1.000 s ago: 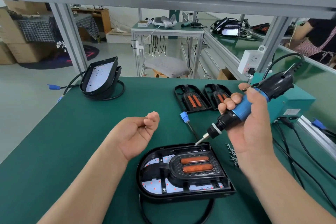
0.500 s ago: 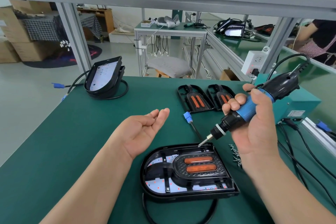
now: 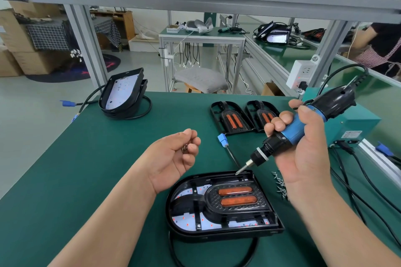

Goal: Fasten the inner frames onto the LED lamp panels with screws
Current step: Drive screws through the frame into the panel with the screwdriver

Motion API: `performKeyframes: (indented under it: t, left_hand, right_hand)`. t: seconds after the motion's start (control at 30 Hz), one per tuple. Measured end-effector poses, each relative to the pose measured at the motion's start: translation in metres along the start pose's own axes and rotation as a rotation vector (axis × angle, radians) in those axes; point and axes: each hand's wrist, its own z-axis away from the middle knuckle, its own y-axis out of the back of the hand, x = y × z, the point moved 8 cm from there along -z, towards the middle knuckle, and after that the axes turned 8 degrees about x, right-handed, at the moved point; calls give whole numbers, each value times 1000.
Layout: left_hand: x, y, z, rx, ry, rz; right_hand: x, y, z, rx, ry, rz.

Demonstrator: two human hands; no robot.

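While I watched through the head camera, the left hand [image 3: 171, 158] hung palm-up above the green desk [image 3: 86, 169] at the centre of the frame. Its fingers [image 3: 192, 148] were curled in and pinched what looked like small screws [image 3: 184, 147] against the thumb. The right hand [image 3: 303, 147], at centre right, was wrapped around the blue grip of the electric screwdriver [image 3: 303, 123]. The tool slanted down to the left, its bit tip just at the far rim of the LED lamp panel [image 3: 173, 199]; I could not tell whether it touched. That panel lay flat at lower centre, with the black inner frame [image 3: 236, 209] and its two orange strips seated inside it. Loose screws [image 3: 281, 184] lay on the desk just right of the panel, partly behind the right wrist. Two spare inner frames [image 3: 231, 118] lay side by side in the upper middle, and a stack of lamp panels [image 3: 123, 95] leaned at upper left.
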Motion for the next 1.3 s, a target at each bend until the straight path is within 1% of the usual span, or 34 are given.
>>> performKeyframes:
  t: [0.23, 0.5, 0.8, 1.07, 1.17, 1.3]
  left_hand:
    - [-2, 2, -1, -1, -13, -116]
    - [-4, 1, -2, -93, -44, -213]
    - [-10, -3, -1, -146, -62, -364]
    - [-14, -4, -2, -126, -14, -393]
    - [-14, -7, -1, -125, -21, -375]
    - [-13, -11, 0, -141, -43, -408]
  right_hand:
    - [0, 1, 0, 15, 1, -12]
    - [-1, 3, 0, 29, -1, -34]
    - [0, 4, 3, 78, 14, -98]
    - [4, 7, 5, 95, -5, -91]
    - [6, 5, 6, 87, -11, -85]
    - [7, 3, 9, 73, -26, -103]
